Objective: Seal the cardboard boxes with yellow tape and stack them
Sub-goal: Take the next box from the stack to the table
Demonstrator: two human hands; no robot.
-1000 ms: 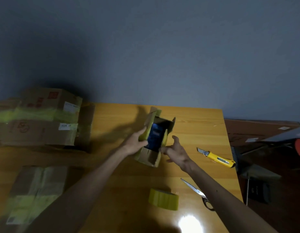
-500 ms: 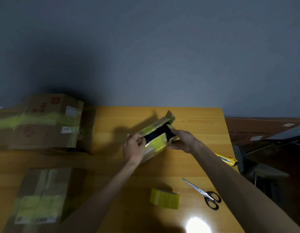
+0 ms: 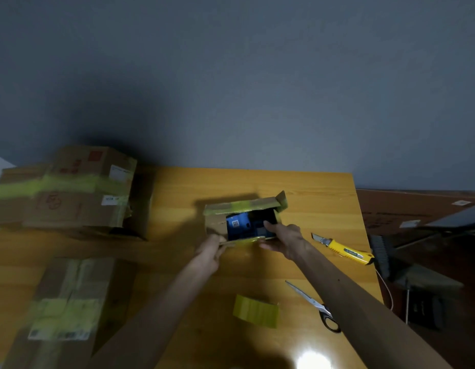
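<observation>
Small open brown cardboard box (image 3: 244, 217), mid-tabletop toward the far edge. Left hand (image 3: 208, 251) pinches near flap; right hand (image 3: 283, 237) grips right wall. Probably light, flaps floppy; hold walls.

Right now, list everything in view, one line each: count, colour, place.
small cardboard box: one, brown with yellow tape on its flaps, open, table centre
blue item: one, blue, inside the small cardboard box
taped boxes: apparently two, brown with yellow tape, far left
near taped box: one, brown with yellow tape, near left
tape roll: one, yellow, near side of the open box
scissors: one pair, silver blades, black handles, right of the tape roll
utility knife: one, yellow, right edge
table: one, orange wood
cardboard sheet: one, brown, beyond the table's right side
left hand: grips the box's near flap
right hand: holds the box's right end
</observation>
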